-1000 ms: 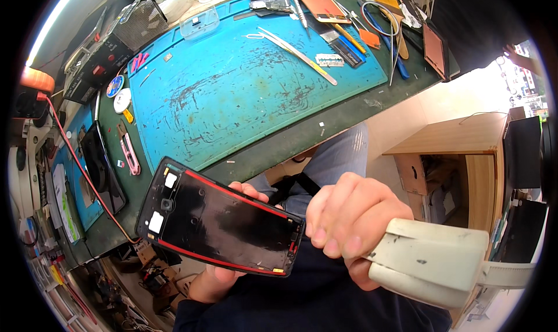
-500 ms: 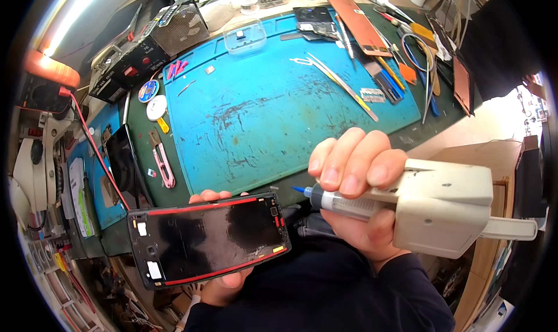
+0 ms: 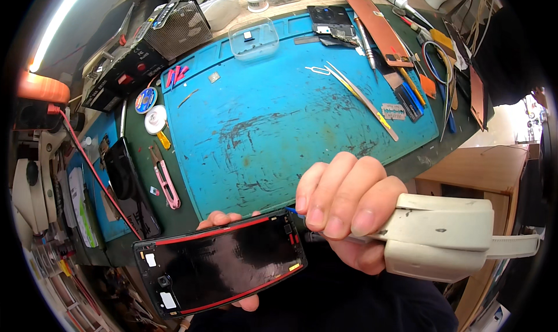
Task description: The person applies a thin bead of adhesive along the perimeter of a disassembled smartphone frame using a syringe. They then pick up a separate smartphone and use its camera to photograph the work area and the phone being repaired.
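My left hand [image 3: 218, 218] grips a black phone body [image 3: 224, 259] from beneath, its fingers at the far edge and thumb at the near edge. Red strips run along both long edges of the phone, and small white patches sit at its left end. My right hand [image 3: 349, 201] is wrapped around an off-white dispensing gun [image 3: 444, 236] fitted with a syringe, mostly hidden by the fingers. A blue nozzle tip [image 3: 292, 210] pokes out at the phone's far right corner; whether it touches cannot be made out.
Beyond my hands lies a scratched blue work mat [image 3: 261, 134]. On it are tweezers [image 3: 363, 102], a razor blade [image 3: 393, 111] and a clear box [image 3: 254, 39]. A pink cutter [image 3: 165, 184] and a dark phone [image 3: 128, 184] lie at left. A copper-coloured panel [image 3: 381, 29] and tools crowd the far right.
The nozzle tip has come from a gap off the phone to its far right corner. The right hand has turned, covering more of the syringe. The whole view has shifted slightly.
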Action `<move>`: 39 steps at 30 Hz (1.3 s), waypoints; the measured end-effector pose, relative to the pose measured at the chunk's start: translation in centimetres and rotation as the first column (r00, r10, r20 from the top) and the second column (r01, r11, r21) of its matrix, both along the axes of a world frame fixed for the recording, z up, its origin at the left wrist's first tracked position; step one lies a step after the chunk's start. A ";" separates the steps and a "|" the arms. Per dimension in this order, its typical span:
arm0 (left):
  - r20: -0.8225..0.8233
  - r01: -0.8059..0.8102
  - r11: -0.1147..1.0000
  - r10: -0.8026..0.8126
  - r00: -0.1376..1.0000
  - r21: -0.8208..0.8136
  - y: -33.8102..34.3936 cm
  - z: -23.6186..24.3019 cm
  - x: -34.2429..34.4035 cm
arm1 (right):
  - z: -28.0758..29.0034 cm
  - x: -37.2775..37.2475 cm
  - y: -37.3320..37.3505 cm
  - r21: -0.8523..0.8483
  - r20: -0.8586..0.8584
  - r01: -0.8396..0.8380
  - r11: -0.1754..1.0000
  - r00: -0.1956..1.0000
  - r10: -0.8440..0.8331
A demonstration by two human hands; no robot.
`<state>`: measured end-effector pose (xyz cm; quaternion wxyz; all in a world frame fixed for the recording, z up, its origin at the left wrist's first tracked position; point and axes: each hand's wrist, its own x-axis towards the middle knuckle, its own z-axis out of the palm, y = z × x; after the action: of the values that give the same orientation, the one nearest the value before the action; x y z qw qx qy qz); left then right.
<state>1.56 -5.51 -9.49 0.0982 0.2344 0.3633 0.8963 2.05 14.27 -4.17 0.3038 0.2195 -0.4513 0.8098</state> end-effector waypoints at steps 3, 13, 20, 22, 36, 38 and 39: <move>-0.004 0.031 0.999 -0.031 1.000 0.009 0.0 -0.2 -0.2 | -0.1 0.0 0.0 -0.001 0.007 0.005 1.000 1.000 -0.005; -0.020 0.071 0.997 -0.070 0.997 0.029 0.0 -0.2 -0.5 | 0.1 0.1 0.2 0.011 0.009 -0.013 1.000 1.000 0.013; -0.020 0.094 0.995 -0.093 0.995 0.034 -0.1 -0.1 -0.4 | -0.4 -0.2 0.0 -0.009 -0.050 0.008 1.000 0.999 -0.008; -0.018 0.100 0.994 -0.100 0.995 0.031 -0.1 -0.2 -0.3 | -0.4 -0.2 0.0 -0.009 -0.051 0.004 1.000 0.999 -0.004; -0.039 0.132 0.991 -0.131 0.991 0.037 -0.6 -0.4 -0.2 | 0.4 0.4 0.4 -0.013 0.057 -0.051 0.999 0.997 0.051; -0.040 0.135 0.990 -0.134 0.990 0.036 -0.7 -0.5 -0.2 | 0.5 0.5 0.4 -0.009 0.064 -0.053 0.999 0.997 0.053; -0.041 0.138 0.990 -0.137 0.990 0.036 -0.7 -0.5 -0.2 | 0.6 0.5 0.5 -0.003 0.069 -0.057 0.998 0.996 0.057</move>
<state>1.35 -6.20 -10.01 0.1482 0.2779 0.3305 0.8897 2.59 14.78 -3.62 0.2647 0.2039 -0.4546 0.8257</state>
